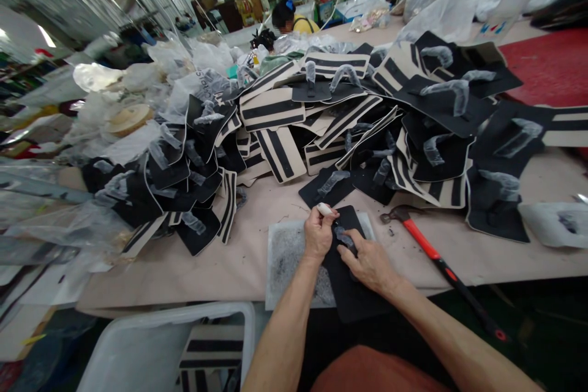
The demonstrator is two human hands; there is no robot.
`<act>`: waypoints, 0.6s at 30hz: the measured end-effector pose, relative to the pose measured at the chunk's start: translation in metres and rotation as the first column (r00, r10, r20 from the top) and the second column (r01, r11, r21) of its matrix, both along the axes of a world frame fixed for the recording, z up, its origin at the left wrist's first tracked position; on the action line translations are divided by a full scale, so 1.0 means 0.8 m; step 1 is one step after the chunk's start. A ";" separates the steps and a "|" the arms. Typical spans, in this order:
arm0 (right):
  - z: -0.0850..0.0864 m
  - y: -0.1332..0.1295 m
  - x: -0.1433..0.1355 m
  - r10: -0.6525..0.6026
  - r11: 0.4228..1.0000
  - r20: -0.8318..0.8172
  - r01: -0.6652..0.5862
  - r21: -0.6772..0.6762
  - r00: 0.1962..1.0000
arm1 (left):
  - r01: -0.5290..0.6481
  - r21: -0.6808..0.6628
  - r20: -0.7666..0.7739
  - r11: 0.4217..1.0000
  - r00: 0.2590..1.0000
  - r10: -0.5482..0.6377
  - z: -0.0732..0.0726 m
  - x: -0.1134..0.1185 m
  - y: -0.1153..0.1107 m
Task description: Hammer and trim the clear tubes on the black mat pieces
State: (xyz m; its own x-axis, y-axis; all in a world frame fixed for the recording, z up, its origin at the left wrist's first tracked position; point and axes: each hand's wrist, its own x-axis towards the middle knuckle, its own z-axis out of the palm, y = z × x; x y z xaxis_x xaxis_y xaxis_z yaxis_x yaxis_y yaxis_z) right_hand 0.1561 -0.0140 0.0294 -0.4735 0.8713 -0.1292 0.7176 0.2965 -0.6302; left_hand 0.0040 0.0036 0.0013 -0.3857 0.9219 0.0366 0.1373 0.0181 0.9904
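In front of me a black panel (350, 288) lies lengthwise over a speckled pale board (288, 257). A short strap handle wrapped in clear plastic (342, 235) is on its upper part. My left hand (318, 234) is closed around a small white object (326, 210), perhaps a tool or small bottle, at the panel's upper left edge. The kind of this object cannot be made out. From the right, my right hand (371, 260) grips the wrapped strap handle between thumb and fingers. Its lower fingers rest over the panel.
A hammer (429, 249) with red and black handle lies at right. Behind my hands spreads a large heap of panels (273, 107), some striped, many with wrapped handles. A white bin (133, 343) holding striped panels stands lower left. Plastic bags (184, 64) crowd the left; another person (294, 19) sits beyond.
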 end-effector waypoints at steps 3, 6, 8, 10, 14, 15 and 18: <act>0.008 -0.001 0.020 0.033 0.999 -0.184 -0.034 -0.003 0.982 | 0.074 0.030 -0.182 0.997 0.981 -0.068 0.001 0.001 0.000; 0.005 0.003 0.068 -0.103 0.966 -0.159 0.136 0.219 0.982 | 0.132 0.096 -0.271 0.987 0.957 -0.101 0.001 0.002 -0.002; -0.004 0.008 0.111 -0.249 0.904 0.040 0.217 0.368 0.968 | 0.155 0.130 -0.281 0.979 0.953 -0.114 0.001 0.002 -0.005; -0.016 0.012 0.154 -0.325 0.904 0.243 0.225 0.364 0.914 | 0.192 0.139 -0.308 0.972 0.941 -0.142 0.001 0.002 -0.006; -0.026 0.012 0.202 -0.389 0.906 0.192 0.412 -0.098 0.901 | 0.223 0.122 -0.346 0.967 0.923 -0.169 0.000 0.002 -0.007; -0.022 0.009 0.204 -0.417 0.856 0.117 0.433 -0.284 0.901 | 0.217 0.122 -0.331 0.968 0.929 -0.167 -0.001 0.002 -0.006; 0.004 -0.001 0.191 -0.512 0.620 -0.050 0.328 -0.713 0.858 | 0.206 0.127 -0.282 0.970 0.945 -0.163 -0.002 0.002 -0.007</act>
State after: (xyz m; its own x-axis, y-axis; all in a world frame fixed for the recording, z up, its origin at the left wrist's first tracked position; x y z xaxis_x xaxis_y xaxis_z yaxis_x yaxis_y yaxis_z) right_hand 0.3087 -0.0144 0.0322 -0.1713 0.7052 -0.6880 0.4633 -0.5586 -0.6880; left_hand 0.0053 -0.0020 -0.0001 -0.1658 0.9511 0.2606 0.3837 -0.1813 0.9055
